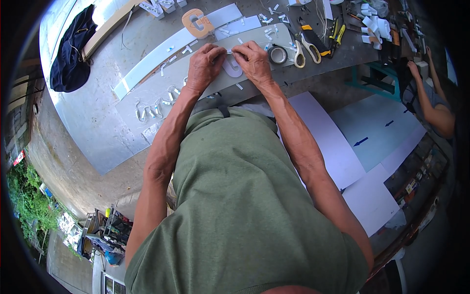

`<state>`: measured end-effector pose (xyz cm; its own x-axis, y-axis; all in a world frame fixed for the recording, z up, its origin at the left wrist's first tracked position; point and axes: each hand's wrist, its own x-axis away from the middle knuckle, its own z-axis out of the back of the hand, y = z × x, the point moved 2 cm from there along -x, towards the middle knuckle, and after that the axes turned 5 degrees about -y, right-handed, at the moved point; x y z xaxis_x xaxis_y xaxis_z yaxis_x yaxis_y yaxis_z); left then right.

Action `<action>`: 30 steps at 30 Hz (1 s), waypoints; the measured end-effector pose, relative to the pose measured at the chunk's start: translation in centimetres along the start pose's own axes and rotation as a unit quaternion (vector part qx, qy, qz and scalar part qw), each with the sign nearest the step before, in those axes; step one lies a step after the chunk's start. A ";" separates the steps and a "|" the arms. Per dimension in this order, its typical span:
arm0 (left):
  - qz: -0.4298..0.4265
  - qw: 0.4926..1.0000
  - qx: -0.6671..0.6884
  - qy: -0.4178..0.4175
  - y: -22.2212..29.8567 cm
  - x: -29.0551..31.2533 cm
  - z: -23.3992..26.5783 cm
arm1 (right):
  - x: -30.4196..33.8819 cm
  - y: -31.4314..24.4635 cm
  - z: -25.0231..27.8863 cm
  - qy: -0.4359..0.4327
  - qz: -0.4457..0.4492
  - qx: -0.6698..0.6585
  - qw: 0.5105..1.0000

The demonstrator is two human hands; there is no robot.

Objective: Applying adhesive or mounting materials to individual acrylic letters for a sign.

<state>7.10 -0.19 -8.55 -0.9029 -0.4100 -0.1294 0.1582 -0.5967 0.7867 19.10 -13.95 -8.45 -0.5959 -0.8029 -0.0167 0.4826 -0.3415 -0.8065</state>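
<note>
My left hand (pixel 205 66) and my right hand (pixel 252 60) meet over the workbench, fingers pinched close together. Between the fingertips shows a small white piece (pixel 228 51), too small to make out fully. Just below it, a pale curved letter-shaped piece (pixel 233 69) lies partly hidden by the hands. A tan letter-shaped piece (pixel 198 23) rests beyond them on a long white strip (pixel 161 59). Close to my right hand lies a roll of black tape (pixel 278 55). Wired small white modules (pixel 149 111) trail across the bench left of my left forearm.
Scissors (pixel 307 53), a yellow-and-black cutter (pixel 315 39) and pliers (pixel 337 33) lie to the right. Dark cloth (pixel 74 51) sits far left. White sheets (pixel 320 139) spread right of my body. Another person's arm (pixel 431 98) shows at the right edge, near a green stool (pixel 379 81).
</note>
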 end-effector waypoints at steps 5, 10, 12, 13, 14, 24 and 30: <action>0.021 1.000 0.019 0.002 0.0 0.1 0.0 | -0.1 0.2 0.0 -0.017 -0.009 0.016 1.000; 0.014 0.999 0.025 -0.027 -0.2 0.3 0.3 | -0.4 0.4 0.1 -0.029 -0.011 0.014 0.999; 0.017 0.998 0.055 -0.032 -0.1 0.4 0.3 | -0.5 0.4 0.3 -0.032 -0.012 0.014 0.999; 0.025 0.998 0.037 -0.039 0.0 0.4 0.2 | -0.6 0.4 0.3 -0.038 -0.007 0.018 0.999; 0.033 0.998 0.019 -0.045 -0.1 0.5 0.2 | -0.7 0.2 0.4 -0.045 0.000 0.023 0.999; 0.039 0.996 0.055 -0.061 0.2 -0.1 0.4 | -1.4 -0.1 1.1 -0.100 0.034 0.052 0.993; 0.036 0.994 0.057 -0.087 0.1 -0.2 0.5 | -2.2 -0.1 2.2 -0.139 0.021 0.038 0.989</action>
<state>7.08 0.17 -8.11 -0.9481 -0.3167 0.0281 0.1873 -0.4850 0.8542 21.76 -13.21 -7.03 -0.3799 -0.9168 0.1230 0.5556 -0.3325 -0.7621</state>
